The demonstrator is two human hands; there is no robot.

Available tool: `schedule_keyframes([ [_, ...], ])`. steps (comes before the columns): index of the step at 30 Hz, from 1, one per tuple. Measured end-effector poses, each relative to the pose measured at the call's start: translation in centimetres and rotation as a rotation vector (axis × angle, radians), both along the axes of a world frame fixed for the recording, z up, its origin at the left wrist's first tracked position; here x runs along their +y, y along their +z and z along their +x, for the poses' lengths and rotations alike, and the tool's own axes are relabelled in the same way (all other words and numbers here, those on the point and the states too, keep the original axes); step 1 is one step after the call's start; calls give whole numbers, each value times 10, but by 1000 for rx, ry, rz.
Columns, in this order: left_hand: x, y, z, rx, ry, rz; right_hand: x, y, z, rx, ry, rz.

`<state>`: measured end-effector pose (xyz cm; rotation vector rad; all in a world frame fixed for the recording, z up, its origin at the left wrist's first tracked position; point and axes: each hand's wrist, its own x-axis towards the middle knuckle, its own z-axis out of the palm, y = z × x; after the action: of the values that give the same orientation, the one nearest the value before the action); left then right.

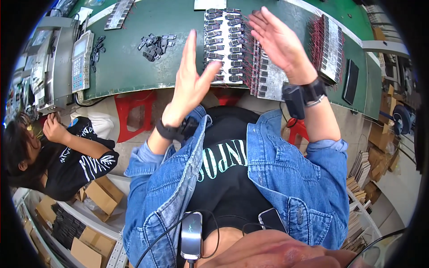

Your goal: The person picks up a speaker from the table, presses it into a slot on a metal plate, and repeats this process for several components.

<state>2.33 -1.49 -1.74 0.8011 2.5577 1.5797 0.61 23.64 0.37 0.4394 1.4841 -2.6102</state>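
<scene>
My left hand (190, 85) is raised over the near edge of the green work table, fingers straight and thumb spread, holding nothing. To its right is a white board (222, 58) bearing two columns of small black rectangular parts with thin red wires. My right hand (281, 44) hovers at that board's right side, its fingers stretched out and empty. Partly beneath my right hand and wrist lies a stack of boards (270, 80) with similar small parts. Whether either hand touches anything below it, I cannot tell.
A loose pile of black parts (156, 47) lies left on the green table (120, 67). Farther left stands a keypad device (81, 62). At right are another wired stack (330, 49) and a dark flat phone-like slab (351, 81). A co-worker (67, 152) sits left, near a red stool (129, 116).
</scene>
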Motion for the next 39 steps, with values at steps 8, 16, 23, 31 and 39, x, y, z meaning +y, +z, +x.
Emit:
schedule_keyframes([
  [8, 42, -21, -66, -230, 59, 200, -44, -5, -4, -30, -132, 98],
  [16, 56, -29, -62, -267, 47, 250, -56, -11, -1, 78, -108, 12],
  [23, 39, -11, -61, -121, 105, 269, -7, 34, 38, 218, -159, 309],
  [31, -42, 26, -49, -162, 373, 393, 44, 27, 137, 167, 155, 1461],
  [39, -97, 5, -84, 418, 481, -229, 44, 24, 150, 195, 199, 1483],
])
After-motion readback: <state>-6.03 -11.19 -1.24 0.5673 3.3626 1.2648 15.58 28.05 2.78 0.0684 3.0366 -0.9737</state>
